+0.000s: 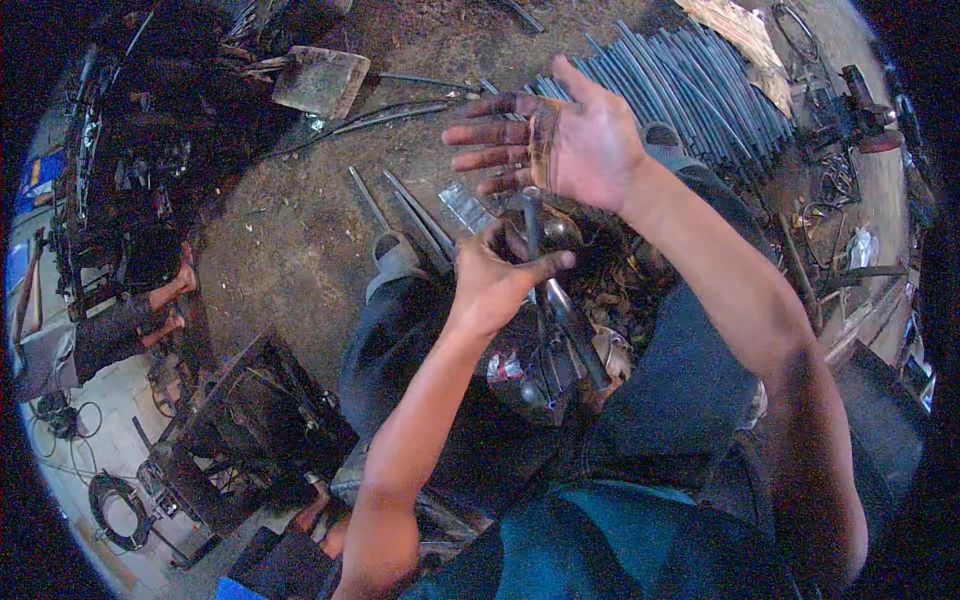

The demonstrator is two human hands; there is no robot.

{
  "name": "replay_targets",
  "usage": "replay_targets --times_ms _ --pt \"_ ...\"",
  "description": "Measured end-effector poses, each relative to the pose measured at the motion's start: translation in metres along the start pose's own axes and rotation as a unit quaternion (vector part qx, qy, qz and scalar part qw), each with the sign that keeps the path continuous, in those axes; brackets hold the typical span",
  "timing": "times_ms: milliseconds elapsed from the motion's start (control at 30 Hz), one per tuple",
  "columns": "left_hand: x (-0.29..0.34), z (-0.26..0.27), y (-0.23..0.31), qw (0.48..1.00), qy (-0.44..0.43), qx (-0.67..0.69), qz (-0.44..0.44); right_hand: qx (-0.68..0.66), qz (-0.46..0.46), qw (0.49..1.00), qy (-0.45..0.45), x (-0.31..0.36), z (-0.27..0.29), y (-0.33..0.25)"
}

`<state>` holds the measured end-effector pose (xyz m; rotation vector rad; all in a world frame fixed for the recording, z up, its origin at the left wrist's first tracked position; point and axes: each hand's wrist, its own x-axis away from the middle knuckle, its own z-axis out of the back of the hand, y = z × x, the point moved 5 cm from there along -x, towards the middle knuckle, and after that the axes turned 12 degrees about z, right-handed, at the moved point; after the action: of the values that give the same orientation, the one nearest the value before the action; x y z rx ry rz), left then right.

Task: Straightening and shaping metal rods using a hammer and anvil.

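My right hand point(592, 150) is raised, palm showing, its blackened fingers stretched out and holding nothing. Below it, my left hand point(490, 285) closes round a dark metal rod point(532, 225), its thumb pointing right. Beside the rod is a rounded, shiny metal piece point(562, 233), partly hidden; whether the two are joined I cannot tell. A thick metal pipe point(578, 335) slants between my knees among several other metal pieces. Just beyond my left hand lies a flat silvery packet point(465, 207). Nearer my lap is a small red-and-silver packet point(504, 367).
Many thin dark rods point(680, 95) lie bundled on the dirt floor at far right. A shovel blade point(320, 82) rests at far left. Another person's legs point(160, 310) show at left, above a dark metal frame point(240, 430). A coiled black cable point(112, 535) lies at lower left.
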<state>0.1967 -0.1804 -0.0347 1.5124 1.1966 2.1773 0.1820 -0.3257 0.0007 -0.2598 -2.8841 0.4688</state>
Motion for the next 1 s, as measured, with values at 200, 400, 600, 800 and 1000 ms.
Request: replay_targets --times_ms 200,400,600,800,1000 --pt "0.007 -0.001 0.008 0.999 -0.008 -0.044 0.009 0.138 -0.008 0.990 0.028 0.000 0.015 0.000" --pt "0.004 0.062 0.026 0.982 0.131 0.136 0.005 0.359 -0.013 0.928 0.102 0.000 0.036 0.001" --pt "-0.014 0.132 0.022 0.914 0.094 0.392 -0.055 0.400 -0.125 0.908 0.012 0.013 0.037 0.005" --pt "-0.015 0.168 0.005 0.857 0.164 0.484 -0.070 0.256 -0.196 0.946 -0.048 0.027 0.019 0.008" --pt "-0.013 0.160 0.007 0.862 0.106 0.493 -0.048 0.259 -0.103 0.959 0.042 0.018 0.030 -0.023"
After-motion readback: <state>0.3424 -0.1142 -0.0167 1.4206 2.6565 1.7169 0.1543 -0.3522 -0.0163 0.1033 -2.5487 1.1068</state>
